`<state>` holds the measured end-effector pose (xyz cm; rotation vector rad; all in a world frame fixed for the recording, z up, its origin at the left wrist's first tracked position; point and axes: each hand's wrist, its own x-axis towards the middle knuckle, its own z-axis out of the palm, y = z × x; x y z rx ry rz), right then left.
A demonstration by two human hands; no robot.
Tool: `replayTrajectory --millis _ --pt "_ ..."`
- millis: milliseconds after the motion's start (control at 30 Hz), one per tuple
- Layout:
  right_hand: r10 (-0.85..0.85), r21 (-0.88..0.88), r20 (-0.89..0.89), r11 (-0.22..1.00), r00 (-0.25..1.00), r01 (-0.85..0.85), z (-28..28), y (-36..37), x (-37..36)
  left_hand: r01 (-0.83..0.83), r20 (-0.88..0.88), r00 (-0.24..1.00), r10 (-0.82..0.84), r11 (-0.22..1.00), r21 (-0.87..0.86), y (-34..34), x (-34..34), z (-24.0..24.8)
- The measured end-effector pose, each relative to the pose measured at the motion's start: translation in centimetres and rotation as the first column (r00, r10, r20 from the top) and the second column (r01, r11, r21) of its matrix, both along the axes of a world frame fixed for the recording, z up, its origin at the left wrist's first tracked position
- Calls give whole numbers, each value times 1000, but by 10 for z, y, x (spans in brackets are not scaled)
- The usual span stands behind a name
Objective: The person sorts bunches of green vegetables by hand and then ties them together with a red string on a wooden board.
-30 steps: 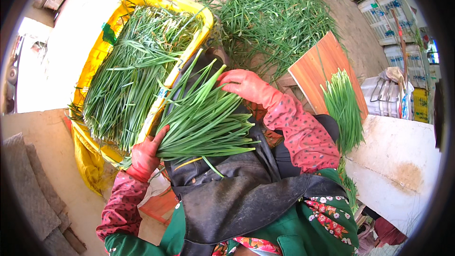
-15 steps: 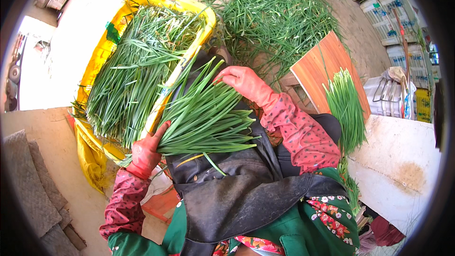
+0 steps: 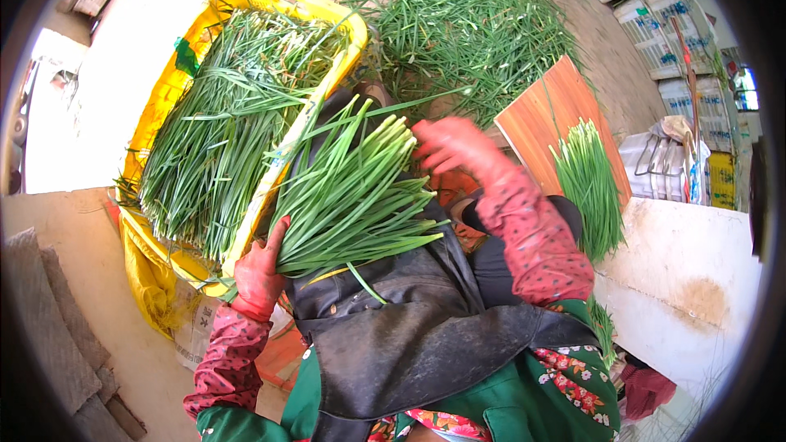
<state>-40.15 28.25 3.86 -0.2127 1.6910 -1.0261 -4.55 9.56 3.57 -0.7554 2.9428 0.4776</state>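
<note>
A loose bunch of what look like garlic chives (image 3: 356, 196) lies fanned across the person's lap, over a black apron (image 3: 426, 336), just beside a yellow plastic crate (image 3: 327, 8). The rubber-gloved left hand (image 3: 260, 270) is closed around the leafy end, its thumb laid on top. The gloved right hand (image 3: 457, 147) is by the pale stalk ends; it is blurred, and I cannot tell whether its fingers hold anything.

The bunch should be light and limp at the leaves, a little stiffer toward the pale ends. The blades look smooth, so they would probably slide over one another, and a hard pinch could crease or bruise them. A broad, gentle grip around the gathered part suits them best; single stalks are easier to take by the pale ends.

More chives fill the crate. On the right, a neat bundle (image 3: 591, 196) lies partly on a wood-grain board (image 3: 532, 110). Beyond the lap, a heap of loose green leaves (image 3: 483, 41) covers part of the dusty floor (image 3: 626, 102). White crates (image 3: 655, 33) stand stacked at the far right, and bright light washes out the left side.
</note>
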Motion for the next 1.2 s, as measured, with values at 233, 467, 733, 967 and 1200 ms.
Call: replayTrajectory --millis 233,467,733,967,1200 --pt "-178 -405 216 878 960 254 -23 -22 69 -165 92 978 185 968 -190 -3 -3 10" --pt "-34 -135 20 990 999 37 -24 14 77 -157 357 915 189 981 -116 8 2 -10" --pt "-580 -218 -15 797 815 563 -28 74 8 -87 325 934 145 978 -187 7 0 -12" --pt "-139 -105 -119 986 983 127 9 -37 79 -49 262 959 107 974 -221 7 8 -13" --pt "-254 -120 -220 965 942 233 -39 -9 73 -85 244 962 119 986 -147 6 11 -8"
